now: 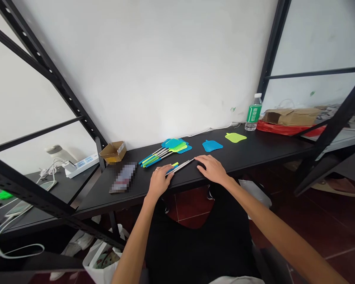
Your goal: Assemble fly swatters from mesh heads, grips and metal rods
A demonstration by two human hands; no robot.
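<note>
On the black shelf in front of me lie a few thin metal rods (184, 164) with blue and lime-green handles, like telescopic fly swatter sticks without heads. My left hand (159, 182) has its fingers and thumb around the handle end. At the other end, my right hand (212, 169) touches the rod tips with its fingertips, thumb held apart. Behind them rest a separate blue fly swatter head (212, 146) and a lime-green fly swatter head (236, 137). Several complete fly swatters (161, 154), blue and lime green, are piled to the left, heads overlapping.
A small open cardboard box (113, 152) and a blurred-out flat object (124, 178) are on the left. A water bottle (253, 112) stands at the back right. Black metal uprights (273, 43) frame the shelf. A power strip (82, 165) lies on the neighbouring shelf.
</note>
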